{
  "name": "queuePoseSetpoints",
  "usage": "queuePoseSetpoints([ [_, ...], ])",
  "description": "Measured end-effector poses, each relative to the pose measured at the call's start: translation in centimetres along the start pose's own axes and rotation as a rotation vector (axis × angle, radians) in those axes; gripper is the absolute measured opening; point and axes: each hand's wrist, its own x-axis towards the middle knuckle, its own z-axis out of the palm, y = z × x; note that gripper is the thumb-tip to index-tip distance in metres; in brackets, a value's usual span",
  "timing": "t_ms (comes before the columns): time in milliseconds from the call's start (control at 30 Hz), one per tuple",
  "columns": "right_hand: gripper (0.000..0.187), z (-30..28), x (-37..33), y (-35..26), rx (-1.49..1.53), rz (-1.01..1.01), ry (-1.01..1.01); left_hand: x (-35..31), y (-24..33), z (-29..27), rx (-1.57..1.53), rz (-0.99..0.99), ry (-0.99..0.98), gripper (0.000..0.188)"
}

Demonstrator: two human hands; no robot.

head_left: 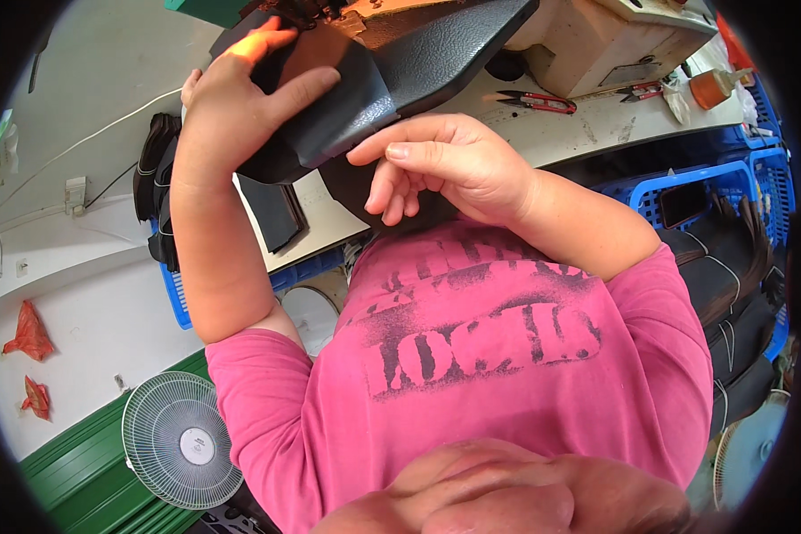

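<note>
A black grained leather-like piece (449, 58), folded with a smooth shiny strip (351, 102) across it, lies at the top centre under the lit head of a sewing machine. My left hand (240, 111) rests on its left part, thumb and fingers spread, with the index finger close to the lit machine parts (307, 11). Some of the left fingertips are hidden. Just at the near edge of the piece is my right hand (458, 165), its index finger stretched toward that edge and the other fingers loosely bent. Nothing shows between the right fingers.
The beige machine body (614, 44) stands at upper right, with red-handled thread snips (543, 101) and an orange-brown bottle (712, 89) beside it. Blue baskets (641, 191) at right hold bundled black pieces (712, 267). More black pieces (158, 169) hang at left. A fan (173, 436) stands lower left.
</note>
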Motion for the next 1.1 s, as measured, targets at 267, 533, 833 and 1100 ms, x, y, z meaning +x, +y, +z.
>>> queuePoseSetpoints([
  [267, 0.034, -0.9, -0.8, 1.1, 0.032, 0.045, 0.03, 3.7, -3.2, -0.8, 0.03, 0.027, -0.16, 0.055],
  [533, 0.034, -0.9, -0.9, 1.6, 0.042, 0.081, 0.042, 6.6, -8.4, -0.4, -0.397, -0.091, -0.175, 0.044],
  [833, 0.04, 0.2, -1.0, 1.3, 0.044, 0.153, 0.021, 1.8, -3.1, -1.9, -0.39, -0.227, -0.065, 0.025],
  [1100, 0.039, 5.1, 2.3, 2.5, 0.028, 0.104, 0.016, -13.2, 1.0, -1.9, -0.127, 0.305, 0.126, 0.04],
])
